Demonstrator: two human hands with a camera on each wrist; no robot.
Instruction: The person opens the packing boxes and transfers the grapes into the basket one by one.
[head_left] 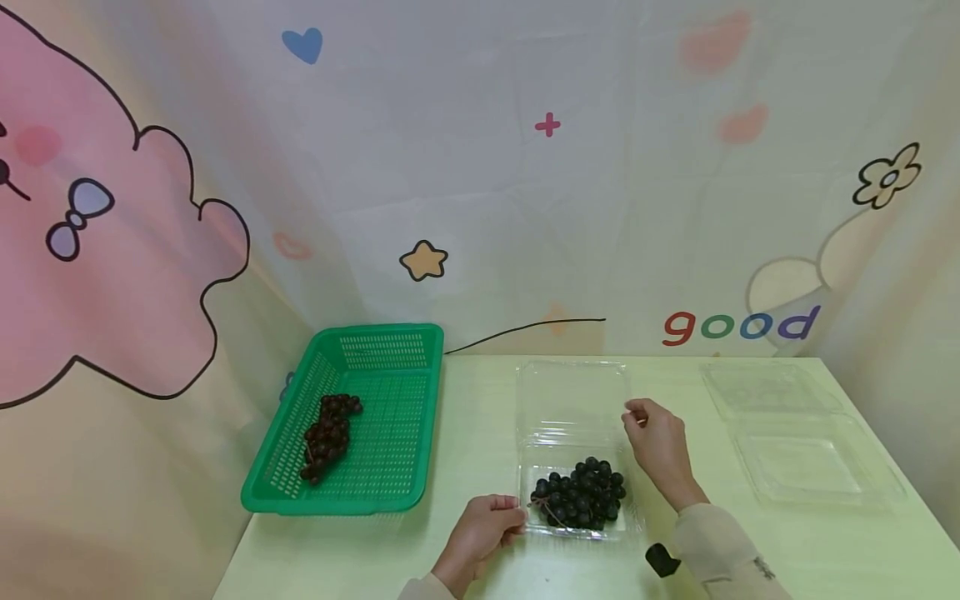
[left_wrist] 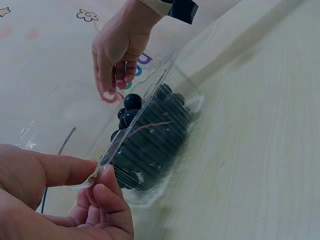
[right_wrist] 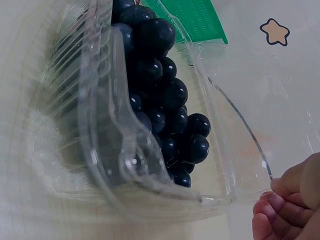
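A clear plastic clamshell box (head_left: 573,403) lies with its lid folded back on the table, and a bunch of dark grapes (head_left: 581,496) fills its base. My left hand (head_left: 486,531) pinches the front left corner of the base's rim between thumb and index finger; the left wrist view shows this grip on the rim (left_wrist: 92,179). On the right side, my right hand (head_left: 662,446) pinches the edge of the lid, as the right wrist view shows at the fingertips (right_wrist: 277,187). The grapes (right_wrist: 172,92) stand up close to the rim there.
To the left stands a green plastic basket (head_left: 431,417) with a bunch of reddish grapes (head_left: 328,437) in it. Another clear clamshell box (head_left: 810,417) lies opened on the right of the table (head_left: 480,442). A printed curtain (head_left: 480,167) hangs behind the table.
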